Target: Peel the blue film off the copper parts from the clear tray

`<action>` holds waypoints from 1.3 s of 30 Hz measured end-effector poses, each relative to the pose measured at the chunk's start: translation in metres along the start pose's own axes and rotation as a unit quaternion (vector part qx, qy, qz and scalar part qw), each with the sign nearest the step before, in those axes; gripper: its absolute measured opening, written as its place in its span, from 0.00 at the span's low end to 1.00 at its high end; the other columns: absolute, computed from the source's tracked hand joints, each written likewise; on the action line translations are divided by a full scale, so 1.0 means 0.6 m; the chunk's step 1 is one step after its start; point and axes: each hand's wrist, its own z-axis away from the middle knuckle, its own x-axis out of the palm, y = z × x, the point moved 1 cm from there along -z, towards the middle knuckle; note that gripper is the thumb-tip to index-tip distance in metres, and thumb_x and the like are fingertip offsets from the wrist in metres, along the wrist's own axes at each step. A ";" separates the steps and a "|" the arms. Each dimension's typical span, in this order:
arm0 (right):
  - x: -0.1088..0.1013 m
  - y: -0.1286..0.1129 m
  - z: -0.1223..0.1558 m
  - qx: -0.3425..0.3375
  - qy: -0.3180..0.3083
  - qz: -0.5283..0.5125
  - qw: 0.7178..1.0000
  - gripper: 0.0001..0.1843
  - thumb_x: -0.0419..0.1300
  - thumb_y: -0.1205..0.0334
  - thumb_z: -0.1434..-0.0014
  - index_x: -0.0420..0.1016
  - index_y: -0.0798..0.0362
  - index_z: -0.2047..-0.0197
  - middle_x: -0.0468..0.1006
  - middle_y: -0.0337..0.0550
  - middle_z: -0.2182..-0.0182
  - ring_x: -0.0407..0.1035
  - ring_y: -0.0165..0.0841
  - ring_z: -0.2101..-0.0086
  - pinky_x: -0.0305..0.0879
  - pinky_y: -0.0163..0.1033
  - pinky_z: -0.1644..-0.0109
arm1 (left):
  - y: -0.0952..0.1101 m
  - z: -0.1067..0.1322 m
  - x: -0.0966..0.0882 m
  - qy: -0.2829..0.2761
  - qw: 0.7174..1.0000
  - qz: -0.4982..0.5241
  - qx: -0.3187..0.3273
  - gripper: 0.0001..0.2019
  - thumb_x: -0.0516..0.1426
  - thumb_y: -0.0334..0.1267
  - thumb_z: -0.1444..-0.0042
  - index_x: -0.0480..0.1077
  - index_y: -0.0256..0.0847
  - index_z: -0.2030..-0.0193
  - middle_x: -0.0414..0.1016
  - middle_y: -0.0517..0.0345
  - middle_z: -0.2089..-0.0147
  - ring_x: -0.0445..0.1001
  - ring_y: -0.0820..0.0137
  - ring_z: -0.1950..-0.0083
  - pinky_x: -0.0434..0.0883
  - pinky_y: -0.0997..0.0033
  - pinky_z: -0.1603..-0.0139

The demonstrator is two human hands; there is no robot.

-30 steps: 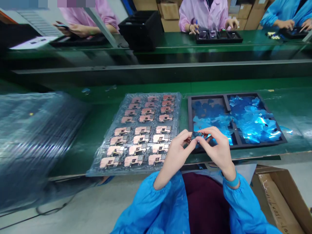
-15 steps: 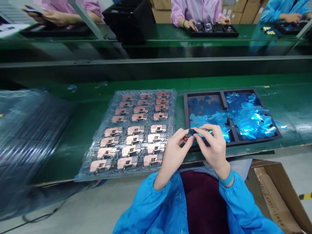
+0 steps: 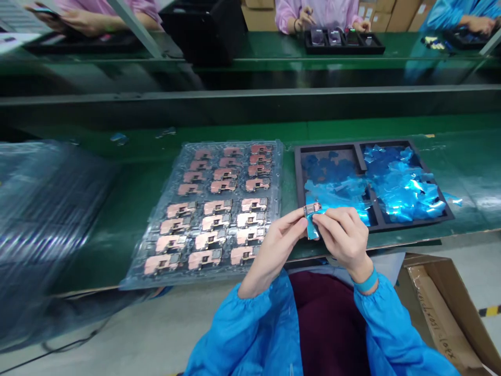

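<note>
My left hand [image 3: 278, 239] pinches a small circuit board [image 3: 312, 208] by its edge; silvery and coppery parts show on its upper face. A strip of blue film [image 3: 312, 231] hangs below the board, between my hands. The thumb and forefinger of my right hand [image 3: 345, 235] are closed on this film close to the board. To the left lies a clear plastic tray [image 3: 278, 177] with rows of copper-coloured circuit boards [image 3: 211, 239]. Just beyond my hands is a black divided tray [image 3: 326, 149] holding loose pieces of blue film [image 3: 410, 190].
A tall stack of clear plastic trays [image 3: 47, 209] stands at the left, blurred. Blue scraps [image 3: 119, 138] lie on the green bench [image 3: 235, 129]. An open cardboard box [image 3: 442, 308] sits below at right. Across the bench, co-workers' hands [image 3: 304, 20] are over black trays [image 3: 344, 50].
The circuit board has been turned so its metal-and-copper face shows, and the blue film now hangs down from it. My right hand has shifted slightly lower. A co-worker's hand opposite has lifted.
</note>
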 end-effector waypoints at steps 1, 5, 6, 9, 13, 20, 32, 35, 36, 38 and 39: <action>-0.002 -0.001 0.000 0.001 -0.007 -0.010 1.000 0.12 0.65 0.74 0.31 0.80 0.49 0.49 0.85 0.45 0.61 0.78 0.37 0.62 0.78 0.43 0.55 | 0.001 -0.003 0.001 0.001 1.000 0.031 -0.004 0.20 0.72 0.50 0.40 0.86 0.46 0.44 0.87 0.50 0.46 0.82 0.62 0.52 0.79 0.66 0.48; -0.010 -0.003 0.001 0.010 -0.024 -0.052 0.998 0.11 0.63 0.74 0.30 0.78 0.50 0.50 0.85 0.46 0.60 0.79 0.39 0.59 0.79 0.45 0.53 | 0.006 -0.012 -0.001 -0.003 0.995 0.095 -0.010 0.18 0.74 0.48 0.41 0.87 0.42 0.48 0.87 0.48 0.49 0.80 0.67 0.60 0.79 0.69 0.57; -0.011 -0.003 0.002 0.008 -0.026 -0.064 0.998 0.11 0.62 0.74 0.30 0.77 0.50 0.50 0.85 0.46 0.59 0.80 0.39 0.58 0.79 0.46 0.53 | 0.008 -0.013 -0.003 -0.002 0.995 0.102 -0.010 0.18 0.74 0.48 0.41 0.87 0.40 0.49 0.87 0.47 0.49 0.80 0.67 0.60 0.79 0.68 0.57; -0.015 -0.002 0.009 0.003 -0.024 -0.100 0.995 0.13 0.61 0.77 0.31 0.76 0.51 0.49 0.86 0.47 0.59 0.81 0.39 0.58 0.79 0.46 0.53 | 0.011 -0.016 -0.005 0.014 0.993 0.116 -0.004 0.18 0.73 0.47 0.40 0.86 0.39 0.49 0.87 0.46 0.49 0.82 0.64 0.57 0.80 0.68 0.57; -0.019 -0.003 0.026 0.006 -0.011 -0.111 0.994 0.14 0.60 0.75 0.31 0.76 0.48 0.49 0.86 0.45 0.60 0.82 0.39 0.59 0.80 0.47 0.56 | 0.010 -0.021 -0.005 0.053 0.991 0.123 0.007 0.13 0.70 0.43 0.36 0.85 0.40 0.48 0.86 0.48 0.46 0.83 0.64 0.52 0.81 0.70 0.55; -0.010 0.030 0.041 0.187 0.126 -0.049 0.973 0.07 0.60 0.64 0.27 0.78 0.46 0.50 0.83 0.46 0.63 0.80 0.41 0.63 0.79 0.49 0.58 | -0.005 -0.032 -0.021 0.148 0.981 0.116 0.044 0.13 0.70 0.46 0.36 0.84 0.41 0.50 0.85 0.47 0.40 0.84 0.63 0.49 0.84 0.68 0.55; 0.033 0.002 0.018 0.306 -0.094 -0.257 0.912 0.25 0.67 0.54 0.30 0.74 0.48 0.33 0.80 0.54 0.39 0.80 0.42 0.46 0.84 0.45 0.53 | -0.012 -0.016 0.013 0.152 0.985 0.012 0.076 0.21 0.74 0.45 0.43 0.81 0.39 0.46 0.88 0.45 0.49 0.88 0.59 0.52 0.85 0.63 0.50; 0.044 -0.011 0.025 0.384 -0.087 -0.332 0.857 0.19 0.70 0.52 0.33 0.81 0.49 0.43 0.86 0.48 0.49 0.84 0.38 0.55 0.85 0.39 0.58 | -0.020 -0.012 0.018 0.174 0.981 -0.014 0.087 0.19 0.73 0.47 0.42 0.80 0.38 0.49 0.88 0.46 0.53 0.89 0.58 0.54 0.85 0.62 0.50; 0.046 -0.010 0.026 0.406 -0.081 -0.348 0.841 0.18 0.70 0.51 0.34 0.82 0.49 0.45 0.88 0.47 0.51 0.85 0.37 0.56 0.86 0.39 0.58 | -0.022 -0.010 0.018 0.177 0.980 -0.017 0.087 0.19 0.73 0.47 0.42 0.80 0.38 0.50 0.89 0.47 0.54 0.89 0.58 0.55 0.86 0.62 0.51; 0.047 -0.005 0.029 0.437 -0.077 -0.373 0.815 0.17 0.71 0.49 0.34 0.83 0.49 0.47 0.89 0.46 0.52 0.85 0.38 0.57 0.87 0.40 0.57 | -0.024 -0.008 0.019 0.182 0.979 -0.023 0.088 0.20 0.74 0.49 0.43 0.80 0.39 0.51 0.89 0.48 0.56 0.89 0.59 0.57 0.86 0.62 0.52; 0.046 -0.002 0.030 0.444 -0.076 -0.377 0.809 0.17 0.70 0.48 0.33 0.83 0.49 0.47 0.89 0.46 0.52 0.86 0.38 0.57 0.87 0.40 0.57 | -0.024 -0.007 0.020 0.185 0.978 -0.027 0.088 0.20 0.74 0.50 0.43 0.81 0.39 0.51 0.89 0.49 0.56 0.89 0.60 0.57 0.86 0.63 0.53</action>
